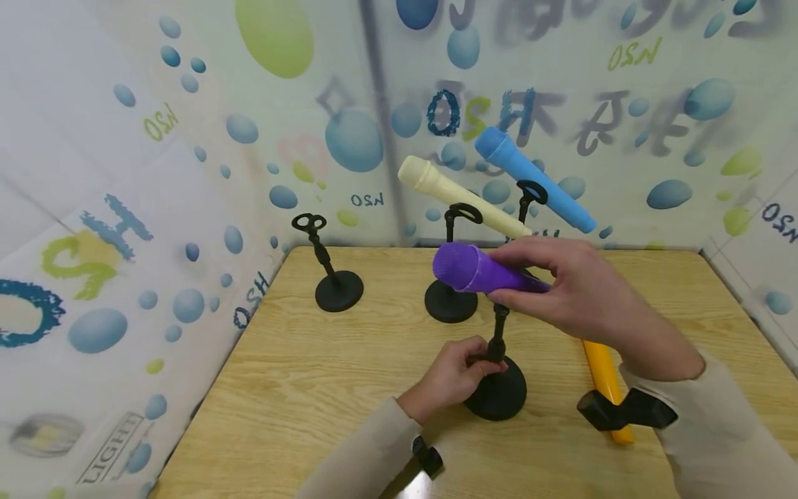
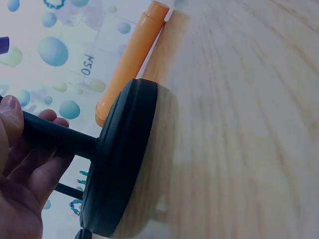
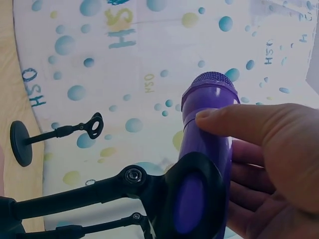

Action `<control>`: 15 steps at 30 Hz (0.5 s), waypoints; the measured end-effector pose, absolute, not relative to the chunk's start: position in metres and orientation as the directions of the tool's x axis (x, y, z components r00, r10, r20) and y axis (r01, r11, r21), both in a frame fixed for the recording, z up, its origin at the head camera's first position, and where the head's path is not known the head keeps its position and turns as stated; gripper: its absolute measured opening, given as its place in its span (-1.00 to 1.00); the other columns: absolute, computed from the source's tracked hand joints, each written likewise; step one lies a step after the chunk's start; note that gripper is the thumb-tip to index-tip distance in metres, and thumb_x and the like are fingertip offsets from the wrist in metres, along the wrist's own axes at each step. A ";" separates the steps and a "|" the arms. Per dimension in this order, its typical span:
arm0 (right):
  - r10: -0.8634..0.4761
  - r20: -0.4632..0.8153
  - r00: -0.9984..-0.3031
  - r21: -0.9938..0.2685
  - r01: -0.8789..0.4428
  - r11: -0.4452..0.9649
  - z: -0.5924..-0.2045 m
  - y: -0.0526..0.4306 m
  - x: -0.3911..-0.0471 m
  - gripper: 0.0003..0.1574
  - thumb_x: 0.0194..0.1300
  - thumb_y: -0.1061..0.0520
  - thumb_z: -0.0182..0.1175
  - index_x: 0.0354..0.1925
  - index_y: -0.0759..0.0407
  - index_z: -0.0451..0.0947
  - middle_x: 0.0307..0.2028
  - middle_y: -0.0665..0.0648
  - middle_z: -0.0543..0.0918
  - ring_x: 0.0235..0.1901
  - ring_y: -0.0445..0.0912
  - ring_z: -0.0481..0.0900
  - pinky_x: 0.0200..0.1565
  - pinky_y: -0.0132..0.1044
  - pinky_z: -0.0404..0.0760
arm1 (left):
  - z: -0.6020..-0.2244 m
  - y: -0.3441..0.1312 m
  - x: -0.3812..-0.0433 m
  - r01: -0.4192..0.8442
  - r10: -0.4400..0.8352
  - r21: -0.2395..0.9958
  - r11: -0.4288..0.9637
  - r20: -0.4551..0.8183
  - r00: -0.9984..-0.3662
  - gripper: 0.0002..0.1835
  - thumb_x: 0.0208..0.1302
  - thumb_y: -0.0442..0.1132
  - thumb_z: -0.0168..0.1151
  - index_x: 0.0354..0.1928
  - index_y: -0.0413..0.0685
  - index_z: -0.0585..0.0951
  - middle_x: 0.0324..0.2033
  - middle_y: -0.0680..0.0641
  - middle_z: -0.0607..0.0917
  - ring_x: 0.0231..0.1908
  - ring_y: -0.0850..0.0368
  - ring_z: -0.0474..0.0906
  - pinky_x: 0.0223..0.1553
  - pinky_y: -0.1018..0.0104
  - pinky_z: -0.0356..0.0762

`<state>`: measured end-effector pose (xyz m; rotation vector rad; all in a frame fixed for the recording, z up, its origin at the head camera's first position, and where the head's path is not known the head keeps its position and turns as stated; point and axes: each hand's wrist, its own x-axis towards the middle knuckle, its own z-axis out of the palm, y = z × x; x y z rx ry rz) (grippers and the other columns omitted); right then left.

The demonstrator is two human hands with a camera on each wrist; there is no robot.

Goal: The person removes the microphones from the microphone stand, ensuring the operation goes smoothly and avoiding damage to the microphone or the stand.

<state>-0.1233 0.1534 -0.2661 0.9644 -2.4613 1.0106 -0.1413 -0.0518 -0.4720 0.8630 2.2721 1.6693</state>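
My right hand (image 1: 580,291) holds a purple microphone (image 1: 461,267) by its body, thumb on one side and fingers on the other, its mesh head to the left. In the right wrist view a black clip (image 3: 157,199) overlaps the microphone's body, and purple shows through its ring. That clip belongs to the nearest black microphone stand, whose round base (image 1: 499,398) rests on the table. Low on this stand, my left hand (image 1: 455,374) grips the pole (image 2: 60,134) just above the base.
Behind stand two more stands, one with a cream microphone (image 1: 461,197), the other with a blue microphone (image 1: 539,180). A stand with a bare clip (image 1: 337,287) is at the back left. An orange tube (image 1: 605,378) lies under my right forearm on the wooden table (image 1: 299,388).
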 end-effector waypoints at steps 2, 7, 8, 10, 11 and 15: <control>-0.465 0.494 -0.734 -0.516 -0.679 0.522 -0.266 0.153 -0.123 -0.44 0.20 0.22 0.63 0.18 0.09 0.77 0.05 0.13 0.84 -0.03 0.00 0.77 -0.10 -0.32 0.75 | -0.472 -0.052 -0.141 0.330 0.550 0.924 0.193 0.176 -0.816 -0.91 0.51 -0.48 0.27 -0.05 -0.29 0.70 -0.11 -0.26 0.87 -0.02 0.07 0.86 0.10 0.49 0.68; -0.449 0.477 -0.755 -0.548 -0.655 0.520 -0.266 0.151 -0.123 -0.45 0.23 0.21 0.62 0.19 0.09 0.76 0.05 0.14 0.84 -0.02 0.00 0.77 -0.07 -0.34 0.74 | -0.471 -0.051 -0.142 0.317 0.548 0.930 0.187 0.169 -0.819 -0.91 0.50 -0.49 0.28 -0.06 -0.30 0.70 -0.11 -0.27 0.87 -0.03 0.09 0.86 0.09 0.49 0.69; -0.445 0.474 -0.760 -0.552 -0.650 0.522 -0.267 0.151 -0.123 -0.45 0.23 0.20 0.62 0.19 0.09 0.76 0.05 0.14 0.84 -0.02 0.00 0.77 -0.06 -0.35 0.73 | -0.471 -0.051 -0.142 0.316 0.548 0.930 0.187 0.168 -0.819 -0.91 0.50 -0.49 0.28 -0.06 -0.29 0.70 -0.11 -0.27 0.87 -0.03 0.10 0.86 0.09 0.49 0.68; -0.438 0.467 -0.768 -0.564 -0.641 0.521 -0.268 0.151 -0.122 -0.45 0.23 0.20 0.62 0.19 0.09 0.76 0.05 0.14 0.83 -0.02 0.01 0.77 -0.05 -0.37 0.73 | -0.471 -0.051 -0.142 0.313 0.550 0.931 0.189 0.163 -0.819 -0.92 0.50 -0.49 0.28 -0.06 -0.30 0.70 -0.11 -0.27 0.87 -0.03 0.10 0.86 0.10 0.49 0.68; -0.435 0.464 -0.771 -0.569 -0.636 0.520 -0.268 0.151 -0.122 -0.44 0.23 0.20 0.62 0.20 0.09 0.76 0.06 0.14 0.83 -0.02 0.01 0.77 -0.04 -0.38 0.72 | -0.471 -0.051 -0.142 0.310 0.551 0.932 0.189 0.161 -0.819 -0.92 0.50 -0.49 0.28 -0.06 -0.29 0.70 -0.11 -0.27 0.87 -0.03 0.10 0.86 0.10 0.49 0.68; -0.427 0.457 -0.780 -0.590 -0.625 0.511 -0.269 0.150 -0.123 -0.44 0.24 0.20 0.61 0.21 0.10 0.75 0.07 0.15 0.83 0.00 0.02 0.76 0.00 -0.41 0.70 | -0.471 -0.051 -0.141 0.301 0.550 0.933 0.196 0.150 -0.822 -0.92 0.50 -0.49 0.28 -0.07 -0.29 0.70 -0.11 -0.26 0.87 -0.03 0.10 0.86 0.10 0.50 0.68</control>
